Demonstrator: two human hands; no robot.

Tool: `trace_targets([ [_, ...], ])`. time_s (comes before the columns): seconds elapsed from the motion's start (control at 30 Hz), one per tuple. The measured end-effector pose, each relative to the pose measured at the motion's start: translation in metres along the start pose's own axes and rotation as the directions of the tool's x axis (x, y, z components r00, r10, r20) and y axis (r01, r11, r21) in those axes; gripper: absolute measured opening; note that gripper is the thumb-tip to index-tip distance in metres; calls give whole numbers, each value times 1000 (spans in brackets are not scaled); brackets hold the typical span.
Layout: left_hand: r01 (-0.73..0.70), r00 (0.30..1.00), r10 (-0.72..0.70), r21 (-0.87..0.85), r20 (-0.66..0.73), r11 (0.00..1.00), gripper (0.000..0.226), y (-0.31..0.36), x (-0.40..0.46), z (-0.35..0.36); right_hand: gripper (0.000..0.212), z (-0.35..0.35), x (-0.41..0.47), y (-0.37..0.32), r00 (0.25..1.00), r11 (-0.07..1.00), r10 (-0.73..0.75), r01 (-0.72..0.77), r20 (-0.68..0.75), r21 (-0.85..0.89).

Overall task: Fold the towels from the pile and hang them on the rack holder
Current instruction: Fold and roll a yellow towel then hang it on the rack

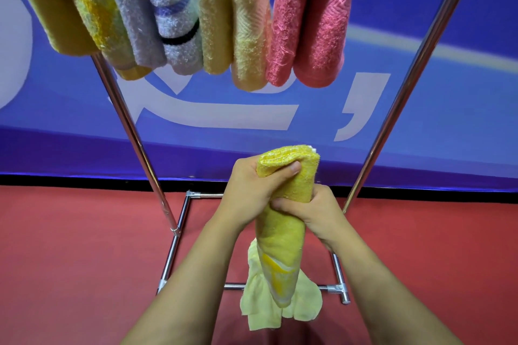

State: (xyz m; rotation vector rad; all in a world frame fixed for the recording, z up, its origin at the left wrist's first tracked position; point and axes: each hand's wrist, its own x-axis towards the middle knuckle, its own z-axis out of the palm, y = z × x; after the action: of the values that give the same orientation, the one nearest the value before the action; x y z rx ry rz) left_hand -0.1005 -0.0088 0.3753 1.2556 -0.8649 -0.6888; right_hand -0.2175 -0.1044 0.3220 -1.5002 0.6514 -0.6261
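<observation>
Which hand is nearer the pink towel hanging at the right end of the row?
Left, going by the picture alone. The left hand grips the top of the yellow towel, below the pink towel. The right hand grips the yellow towel lower down.

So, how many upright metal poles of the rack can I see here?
2. The left pole rises under the hanging towels; the right pole rises beside the pink towel. More may be out of view.
</observation>
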Motion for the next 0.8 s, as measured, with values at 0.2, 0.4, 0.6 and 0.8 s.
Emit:
trace_targets([
  [0.2,-19,1000,19,0,-25,1000,12,10,5,-4,21,8,-2,28,997,997,74,-74,-3,16],
  [0.4,-59,997,58,-22,-56,998,13,18,8,-14,25,17,-8,70,978,978,210,-210,4,9],
  [0.6,-65,995,64,-2,-81,998,7,24,11,-16,36,22,-19,102,933,941,335,-339,133,13],
  [0.8,-75,983,81,37,-167,996,5,25,14,-21,34,20,-28,114,894,921,389,-382,220,-76],
])
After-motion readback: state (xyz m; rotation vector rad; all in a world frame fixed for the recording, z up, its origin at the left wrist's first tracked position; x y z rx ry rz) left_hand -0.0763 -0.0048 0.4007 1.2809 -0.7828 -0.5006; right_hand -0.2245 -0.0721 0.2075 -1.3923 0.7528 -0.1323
